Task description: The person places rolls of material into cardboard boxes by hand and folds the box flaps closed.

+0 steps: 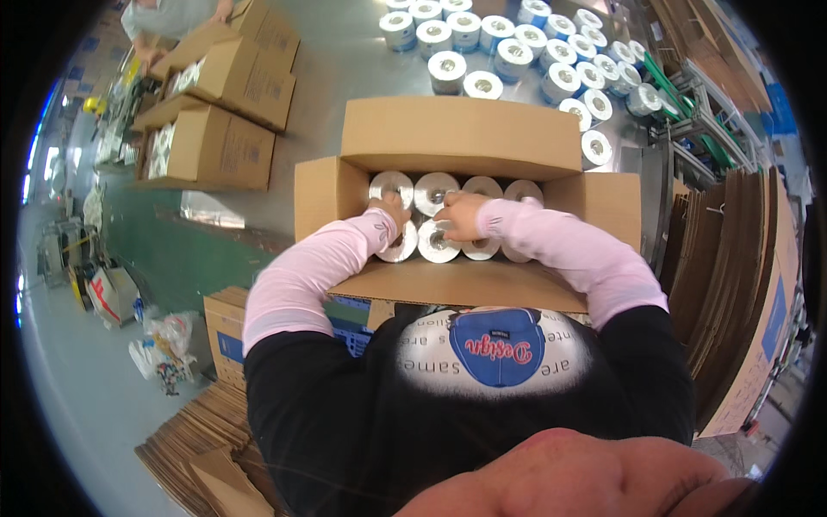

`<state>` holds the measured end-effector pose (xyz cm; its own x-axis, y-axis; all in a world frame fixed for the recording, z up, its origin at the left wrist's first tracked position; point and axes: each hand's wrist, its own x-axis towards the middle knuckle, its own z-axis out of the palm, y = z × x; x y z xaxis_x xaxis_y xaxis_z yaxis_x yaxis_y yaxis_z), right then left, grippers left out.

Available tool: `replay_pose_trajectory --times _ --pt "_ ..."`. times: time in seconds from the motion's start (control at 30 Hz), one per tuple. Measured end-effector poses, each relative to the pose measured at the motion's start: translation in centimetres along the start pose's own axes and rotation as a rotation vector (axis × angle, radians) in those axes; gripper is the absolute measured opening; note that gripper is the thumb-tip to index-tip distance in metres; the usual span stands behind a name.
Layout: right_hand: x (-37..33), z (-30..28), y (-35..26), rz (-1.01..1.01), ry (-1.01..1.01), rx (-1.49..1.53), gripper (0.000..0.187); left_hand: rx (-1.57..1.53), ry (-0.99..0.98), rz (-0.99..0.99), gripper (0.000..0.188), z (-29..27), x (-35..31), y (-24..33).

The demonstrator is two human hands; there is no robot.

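Note:
Both of my hands are inside an open cardboard box point(461, 155) that holds two rows of white wrapped rolls. My left hand point(390, 209) rests on the leftmost pair, its fingers on the far roll point(390, 185) and its palm near the closer one point(401, 245). Reaching in from the right, my right hand point(463, 215) points leftward, thumb and fingers apart. Its fingertips touch the second far roll point(436, 191), above the near roll point(439, 243). Pink sleeves cover my forearms and hide part of the rolls at right.
Many white-and-blue rolls point(514, 57) stand on the metal table beyond the box. Filled cartons point(228, 146) are at the left, near another person's hand point(153, 57). Flattened cardboard point(719, 250) is stacked upright at the right, beside a metal frame with green strips point(702, 112).

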<state>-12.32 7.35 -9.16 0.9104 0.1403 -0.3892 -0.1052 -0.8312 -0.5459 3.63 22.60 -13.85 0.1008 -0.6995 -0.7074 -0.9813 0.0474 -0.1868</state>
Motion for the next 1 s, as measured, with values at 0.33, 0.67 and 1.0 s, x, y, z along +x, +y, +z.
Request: replay_pose_trajectory --times 0.33,0.67,1.0 --pt "-16.6 2.0 12.7 0.293 1.127 0.542 0.060 -1.275 0.544 0.368 0.029 -24.5 4.3 -3.6" --pt "-12.4 -2.8 28.6 0.681 1.017 0.131 0.054 -0.488 0.594 -0.381 0.067 -21.4 26.1 1.4" --pt "-4.9 -3.7 31.5 0.930 0.501 -0.064 0.048 -0.423 0.184 -0.475 0.060 -21.5 29.8 -6.1"
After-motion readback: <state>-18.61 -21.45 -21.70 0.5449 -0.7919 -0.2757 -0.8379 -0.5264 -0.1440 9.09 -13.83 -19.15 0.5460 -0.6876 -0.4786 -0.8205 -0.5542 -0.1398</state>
